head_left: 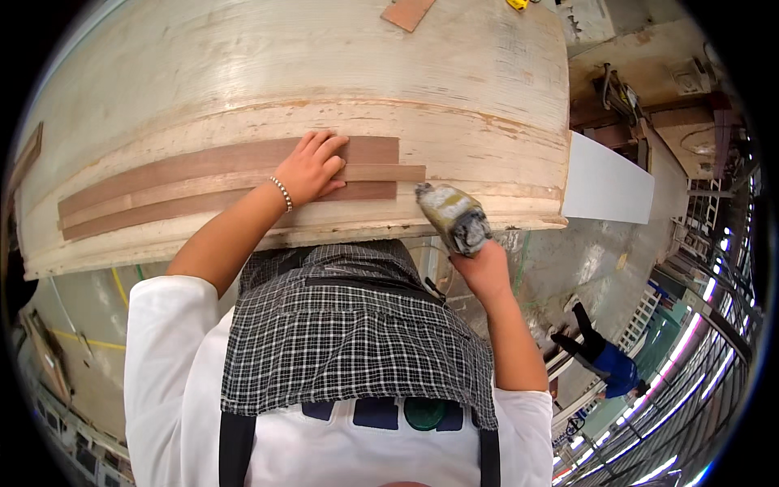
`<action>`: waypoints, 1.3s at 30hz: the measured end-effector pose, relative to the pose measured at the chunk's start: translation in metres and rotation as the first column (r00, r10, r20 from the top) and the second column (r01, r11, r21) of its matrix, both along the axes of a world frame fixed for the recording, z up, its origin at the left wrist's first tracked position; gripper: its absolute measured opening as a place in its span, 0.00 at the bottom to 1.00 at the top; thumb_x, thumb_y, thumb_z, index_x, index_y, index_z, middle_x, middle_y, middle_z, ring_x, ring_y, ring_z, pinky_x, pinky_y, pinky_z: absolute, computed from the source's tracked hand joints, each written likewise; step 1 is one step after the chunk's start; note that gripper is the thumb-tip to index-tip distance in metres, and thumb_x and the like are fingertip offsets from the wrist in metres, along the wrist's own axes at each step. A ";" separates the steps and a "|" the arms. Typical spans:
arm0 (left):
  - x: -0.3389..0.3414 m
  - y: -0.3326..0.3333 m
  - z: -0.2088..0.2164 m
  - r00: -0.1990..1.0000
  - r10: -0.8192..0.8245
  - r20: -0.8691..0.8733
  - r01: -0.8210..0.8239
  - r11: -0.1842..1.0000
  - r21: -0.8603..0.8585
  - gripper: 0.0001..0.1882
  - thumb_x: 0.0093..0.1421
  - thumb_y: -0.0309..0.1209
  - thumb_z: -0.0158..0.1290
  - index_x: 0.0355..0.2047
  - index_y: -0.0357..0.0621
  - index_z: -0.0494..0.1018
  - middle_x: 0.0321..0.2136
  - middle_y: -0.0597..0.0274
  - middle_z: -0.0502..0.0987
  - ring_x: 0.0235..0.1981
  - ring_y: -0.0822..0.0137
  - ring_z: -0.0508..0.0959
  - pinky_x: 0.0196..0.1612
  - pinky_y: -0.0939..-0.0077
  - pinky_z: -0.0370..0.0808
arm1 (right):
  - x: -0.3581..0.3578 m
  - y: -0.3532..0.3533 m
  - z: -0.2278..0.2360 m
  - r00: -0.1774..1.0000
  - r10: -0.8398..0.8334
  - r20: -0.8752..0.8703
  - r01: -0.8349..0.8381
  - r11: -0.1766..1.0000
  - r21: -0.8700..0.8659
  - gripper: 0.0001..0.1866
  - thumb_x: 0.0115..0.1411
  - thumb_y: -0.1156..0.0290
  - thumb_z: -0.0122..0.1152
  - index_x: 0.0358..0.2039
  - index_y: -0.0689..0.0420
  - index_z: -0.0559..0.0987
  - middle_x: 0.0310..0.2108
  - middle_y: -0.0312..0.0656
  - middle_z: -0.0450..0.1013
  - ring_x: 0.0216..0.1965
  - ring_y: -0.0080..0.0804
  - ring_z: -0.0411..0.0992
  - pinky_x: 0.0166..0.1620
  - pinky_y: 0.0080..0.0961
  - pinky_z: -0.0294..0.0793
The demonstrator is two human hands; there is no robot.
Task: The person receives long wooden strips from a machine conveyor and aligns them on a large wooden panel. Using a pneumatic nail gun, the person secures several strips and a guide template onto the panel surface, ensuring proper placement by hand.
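My left hand (312, 169) lies over a narrow light wood strip (389, 173), its fingers spread and touching the wood. Beneath that strip is a wider brown wood board (375, 149), showing along both sides of it. The strip's right end sticks out past the board. At the right, my right hand (487, 272) is closed around the rear of a worn yellow and black hand tool (454, 217); its exact kind is unclear. The tool's narrow tip points up and left, close to the strip's right end. My fingers on it are partly hidden.
A large pale, scuffed wooden worktable (487, 97) spreads ahead of me. A small reddish-brown wood piece (407, 14) and a yellow object (517, 4) lie at its far side. A white panel (608, 180) stands at the right. Farther right is a person in blue (613, 369).
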State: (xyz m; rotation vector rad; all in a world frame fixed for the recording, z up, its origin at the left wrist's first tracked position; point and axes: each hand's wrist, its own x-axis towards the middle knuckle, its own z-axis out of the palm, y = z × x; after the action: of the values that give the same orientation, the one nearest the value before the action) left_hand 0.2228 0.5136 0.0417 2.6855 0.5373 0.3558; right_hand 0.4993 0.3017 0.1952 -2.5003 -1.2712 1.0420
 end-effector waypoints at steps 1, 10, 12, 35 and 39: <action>-0.001 0.001 0.000 1.000 0.008 -0.010 -0.008 1.000 -0.009 0.19 0.54 0.43 0.60 0.35 0.41 0.71 0.57 0.50 0.66 0.61 0.47 0.62 0.64 0.52 0.59 | -0.004 0.008 -0.004 1.000 0.008 -0.010 -0.008 1.000 -0.009 0.16 0.47 0.68 0.66 0.37 0.58 0.79 0.35 0.55 0.77 0.40 0.58 0.74 0.42 0.42 0.75; -0.001 0.000 -0.005 0.998 -0.019 0.052 0.023 0.996 -0.081 0.17 0.53 0.39 0.61 0.35 0.39 0.71 0.57 0.48 0.66 0.62 0.44 0.61 0.64 0.48 0.59 | -0.003 0.044 -0.013 0.994 0.058 -0.093 -0.062 0.997 -0.041 0.19 0.47 0.67 0.65 0.40 0.59 0.77 0.35 0.55 0.77 0.41 0.58 0.74 0.44 0.43 0.74; -0.001 0.000 -0.005 0.999 -0.012 0.040 0.015 0.997 -0.082 0.17 0.53 0.39 0.61 0.35 0.40 0.72 0.57 0.49 0.66 0.62 0.44 0.61 0.65 0.49 0.59 | 0.001 0.052 -0.010 0.991 0.117 -0.071 -0.128 0.977 -0.173 0.21 0.47 0.67 0.65 0.43 0.57 0.77 0.34 0.54 0.78 0.40 0.57 0.75 0.44 0.43 0.74; -0.017 -0.001 0.013 0.998 -0.001 0.057 0.005 0.998 -0.061 0.18 0.53 0.42 0.60 0.33 0.40 0.72 0.56 0.51 0.68 0.61 0.45 0.62 0.65 0.49 0.57 | -0.004 0.088 0.020 0.893 0.449 0.044 -0.421 0.865 -0.274 0.24 0.43 0.71 0.67 0.46 0.50 0.78 0.33 0.51 0.78 0.38 0.52 0.76 0.42 0.41 0.75; -0.016 -0.002 0.013 0.999 -0.001 0.046 0.004 0.998 -0.057 0.19 0.52 0.42 0.60 0.35 0.40 0.72 0.56 0.51 0.68 0.62 0.45 0.61 0.65 0.49 0.58 | -0.003 0.090 0.018 0.882 0.469 0.050 -0.438 0.854 -0.280 0.24 0.45 0.69 0.66 0.47 0.49 0.76 0.33 0.52 0.78 0.38 0.53 0.76 0.42 0.42 0.75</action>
State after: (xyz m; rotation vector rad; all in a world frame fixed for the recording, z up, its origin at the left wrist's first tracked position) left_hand 0.2066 0.5116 0.0544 2.6164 0.5229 0.3944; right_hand 0.4960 0.3922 0.2130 -2.5344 -1.9502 1.2436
